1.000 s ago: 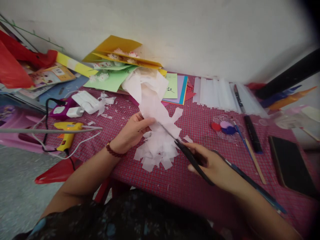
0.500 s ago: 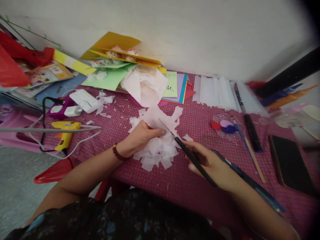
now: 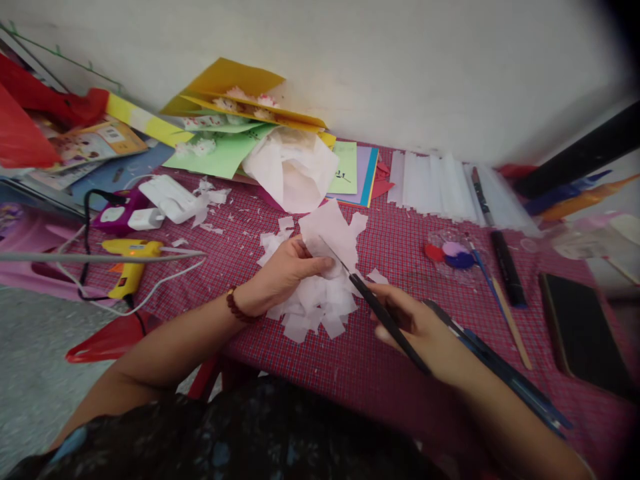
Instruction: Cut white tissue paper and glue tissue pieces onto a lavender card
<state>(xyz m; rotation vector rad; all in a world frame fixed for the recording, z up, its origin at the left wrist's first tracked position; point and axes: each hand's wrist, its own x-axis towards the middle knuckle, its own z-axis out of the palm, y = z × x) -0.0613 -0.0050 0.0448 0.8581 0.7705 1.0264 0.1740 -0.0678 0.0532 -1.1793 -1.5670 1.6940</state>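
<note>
My left hand (image 3: 295, 267) pinches a thin white sheet of paper (image 3: 327, 220) between thumb and fingers, above a heap of small cut paper pieces (image 3: 317, 310). My right hand (image 3: 417, 327) is closed around black-handled scissors (image 3: 383, 313), seen edge-on. Their thin metal blades reach up and left over the paper, close to my left thumb. From this angle I cannot tell whether the blades are apart. Loose white squares spread out under and around the left hand on the red checked tablecloth (image 3: 240, 233).
Behind stand a white paper bag (image 3: 295, 167) and coloured sheets (image 3: 220, 153). At left lie a yellow glue gun (image 3: 130, 267) with its cable and a power strip (image 3: 120, 215). To the right are clear plastic sleeves (image 3: 430, 183), a black marker (image 3: 507, 267), a paintbrush (image 3: 480, 257) and a dark phone (image 3: 583, 327).
The white sheet in my left hand has shifted and shows flatter and more spread above the heap. Both hands stay nearly in place, with the scissors still in the right.
</note>
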